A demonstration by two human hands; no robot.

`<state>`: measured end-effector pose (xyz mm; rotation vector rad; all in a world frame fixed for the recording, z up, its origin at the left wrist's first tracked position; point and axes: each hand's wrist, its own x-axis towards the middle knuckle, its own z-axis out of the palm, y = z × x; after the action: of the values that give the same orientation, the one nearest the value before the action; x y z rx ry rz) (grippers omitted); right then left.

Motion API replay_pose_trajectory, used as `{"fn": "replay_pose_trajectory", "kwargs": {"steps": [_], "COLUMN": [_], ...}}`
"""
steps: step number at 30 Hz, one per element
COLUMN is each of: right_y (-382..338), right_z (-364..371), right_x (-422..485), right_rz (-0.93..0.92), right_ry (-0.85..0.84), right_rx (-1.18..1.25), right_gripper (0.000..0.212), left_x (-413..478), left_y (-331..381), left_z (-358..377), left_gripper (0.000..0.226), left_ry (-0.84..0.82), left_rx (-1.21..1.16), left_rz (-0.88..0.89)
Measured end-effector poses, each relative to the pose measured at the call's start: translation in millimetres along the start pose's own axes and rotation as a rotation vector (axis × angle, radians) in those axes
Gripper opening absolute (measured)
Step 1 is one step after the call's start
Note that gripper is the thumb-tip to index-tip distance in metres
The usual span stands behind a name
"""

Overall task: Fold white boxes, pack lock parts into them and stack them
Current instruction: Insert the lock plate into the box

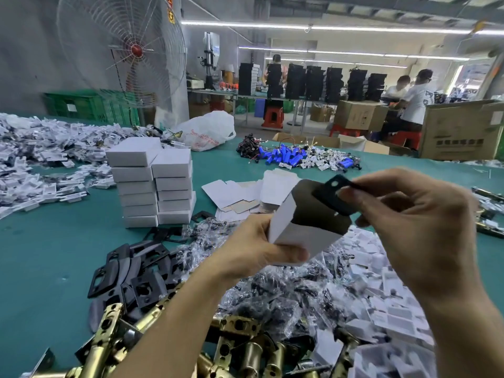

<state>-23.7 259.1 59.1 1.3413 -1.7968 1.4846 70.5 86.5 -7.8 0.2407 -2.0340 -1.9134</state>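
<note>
My left hand (261, 249) grips an open white box (300, 233) by its lower end, mouth tilted up and to the right. My right hand (409, 222) pinches a black lock plate (331, 193) at the box's mouth, partly inside it. Two stacks of closed white boxes (155, 184) stand on the green table (54, 255) to the left. Flat unfolded box blanks (245, 195) lie behind the held box. Black plates (136, 271) and brass latches (114, 331) lie near the front edge.
Bagged screws (272, 296) and white plastic parts (381, 282) are heaped under my hands. More white parts (41, 154) cover the far left. Blue battery packs (286, 155) and a plastic bag (207, 130) lie at the back. A standing fan (122, 50), cartons and seated people are beyond.
</note>
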Motion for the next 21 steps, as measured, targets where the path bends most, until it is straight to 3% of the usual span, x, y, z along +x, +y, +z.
{"fn": "replay_pose_trajectory", "kwargs": {"steps": [7, 13, 21], "right_y": [-10.0, -31.1, -21.8], "right_z": [14.3, 19.7, 21.6], "right_x": [-2.1, -4.5, -5.7], "right_rz": [-0.14, -0.216, -0.145], "right_ry": [-0.07, -0.089, -0.178], "right_rx": [-0.261, -0.256, -0.287], "right_gripper": [0.012, 0.017, 0.014], "left_x": [0.0, 2.5, 1.7], "left_y": [-1.9, -1.0, -0.2], "left_z": [0.5, 5.4, 5.0], "left_gripper": [0.034, 0.026, 0.026], "left_ry": [-0.059, -0.013, -0.009], "left_rx": [-0.01, -0.102, -0.08], "left_rz": [0.053, 0.203, 0.215]}}
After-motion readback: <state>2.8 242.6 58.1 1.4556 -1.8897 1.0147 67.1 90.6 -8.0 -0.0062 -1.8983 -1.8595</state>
